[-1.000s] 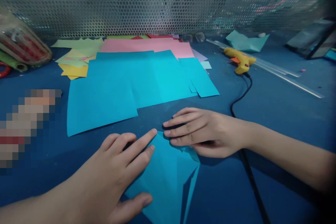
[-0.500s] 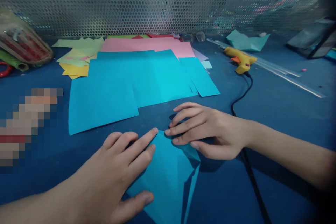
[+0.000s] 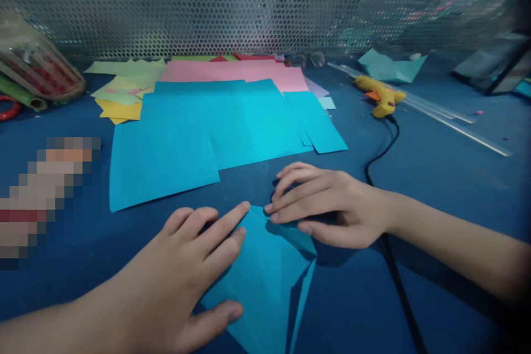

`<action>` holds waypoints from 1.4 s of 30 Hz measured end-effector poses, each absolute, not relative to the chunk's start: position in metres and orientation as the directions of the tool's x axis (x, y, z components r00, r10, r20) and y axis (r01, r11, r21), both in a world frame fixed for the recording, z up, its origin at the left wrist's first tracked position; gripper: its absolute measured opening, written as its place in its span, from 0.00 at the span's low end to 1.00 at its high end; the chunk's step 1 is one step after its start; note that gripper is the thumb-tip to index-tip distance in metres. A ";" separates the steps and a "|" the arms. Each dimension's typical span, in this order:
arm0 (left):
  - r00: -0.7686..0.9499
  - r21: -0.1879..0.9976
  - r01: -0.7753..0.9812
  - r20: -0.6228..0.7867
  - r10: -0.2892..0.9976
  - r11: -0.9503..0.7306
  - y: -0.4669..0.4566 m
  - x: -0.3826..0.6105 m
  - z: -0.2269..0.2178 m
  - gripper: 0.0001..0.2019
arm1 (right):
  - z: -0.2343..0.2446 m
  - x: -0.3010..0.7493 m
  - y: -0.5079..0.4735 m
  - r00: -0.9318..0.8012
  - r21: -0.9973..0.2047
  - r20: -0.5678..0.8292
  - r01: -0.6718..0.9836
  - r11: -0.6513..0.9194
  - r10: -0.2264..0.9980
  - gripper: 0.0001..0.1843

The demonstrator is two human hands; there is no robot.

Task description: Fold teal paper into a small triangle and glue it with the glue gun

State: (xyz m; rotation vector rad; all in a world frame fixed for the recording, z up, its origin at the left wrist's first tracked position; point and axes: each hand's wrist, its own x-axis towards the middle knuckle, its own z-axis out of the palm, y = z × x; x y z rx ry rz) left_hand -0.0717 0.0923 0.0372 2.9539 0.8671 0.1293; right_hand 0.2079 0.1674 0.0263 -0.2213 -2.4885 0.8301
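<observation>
A folded sheet of blue paper (image 3: 261,276) lies on the blue table, its pointed top facing away from me and a raised flap along its right side. My left hand (image 3: 199,265) rests over its left edge, fingers apart, the index fingertip at the top point. Along the upper right edge sits my right hand (image 3: 332,204), its fingers stretched and slightly bent with the tips touching the paper. Neither hand grips the sheet. Just beyond are flat blue sheets (image 3: 182,133), overlapping one another.
Pink paper (image 3: 232,71) and yellow scraps (image 3: 120,108) lie behind the blue sheets. A yellow glue gun (image 3: 384,99) with a black cord (image 3: 394,271) is at right, near clear glue sticks (image 3: 464,130). A plastic jar (image 3: 45,61) stands at left. A perforated metal panel (image 3: 249,5) closes the back.
My right hand has shifted slightly, its fingertips drawing a little to the right along the paper's upper edge and uncovering more of it. My left hand has stayed in place.
</observation>
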 end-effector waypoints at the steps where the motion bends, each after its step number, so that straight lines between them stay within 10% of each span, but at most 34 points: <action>1: 0.839 0.078 0.536 0.062 0.541 -0.840 0.092 -0.072 0.037 0.26 | 0.026 0.208 0.168 -0.869 -0.604 0.398 -0.007 0.797 0.294 0.16; 22: 0.826 0.147 0.551 0.040 0.562 -0.821 0.093 -0.073 0.039 0.25 | 0.042 0.204 0.149 -0.954 0.165 0.279 0.156 0.974 0.106 0.22; 27: 0.828 0.152 0.547 0.044 0.559 -0.823 0.093 -0.072 0.037 0.26 | 0.041 0.205 0.149 -0.951 0.156 0.290 0.160 0.975 0.109 0.22; 36: 0.821 0.158 0.557 0.043 0.569 -0.815 0.094 -0.072 0.035 0.26 | 0.019 0.209 0.156 -0.880 -0.229 0.393 0.188 0.955 0.267 0.18; 42: 0.822 0.158 0.557 0.036 0.568 -0.815 0.094 -0.072 0.037 0.26 | 0.021 0.209 0.151 -0.851 -0.021 0.439 0.312 0.950 0.289 0.19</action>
